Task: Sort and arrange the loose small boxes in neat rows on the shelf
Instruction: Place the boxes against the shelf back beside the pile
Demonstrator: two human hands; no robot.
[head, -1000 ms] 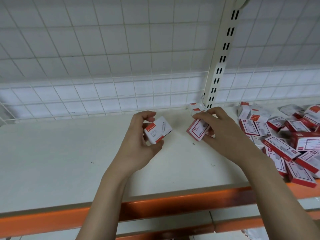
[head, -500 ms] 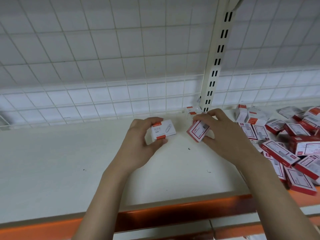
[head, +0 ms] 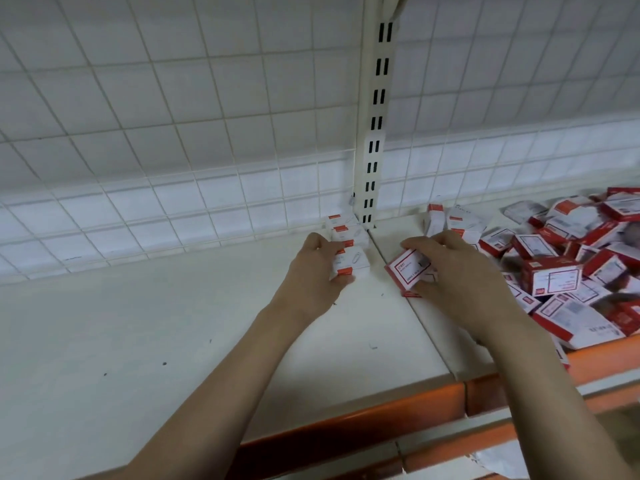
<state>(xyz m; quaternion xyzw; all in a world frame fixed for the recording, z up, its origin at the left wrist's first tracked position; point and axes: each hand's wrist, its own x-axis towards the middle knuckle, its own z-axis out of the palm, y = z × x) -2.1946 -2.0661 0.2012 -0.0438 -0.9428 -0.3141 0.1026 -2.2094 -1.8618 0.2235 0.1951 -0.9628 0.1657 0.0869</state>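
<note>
While each hand (head: 313, 271) (head: 460, 271) holds one box (head: 351, 263) (head: 408, 270), two boxes (head: 344, 228) behind

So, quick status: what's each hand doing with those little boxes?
Left hand sets white box by back-corner row. Right hand holds red-edged box. Loose pile waits right; nothing blocking.

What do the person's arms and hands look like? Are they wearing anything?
Both arms are bare, with no sleeves in view. The left hand and right hand wear no gloves, and no rings, watch or bracelet show. The fingernails look short and unpainted.
</note>
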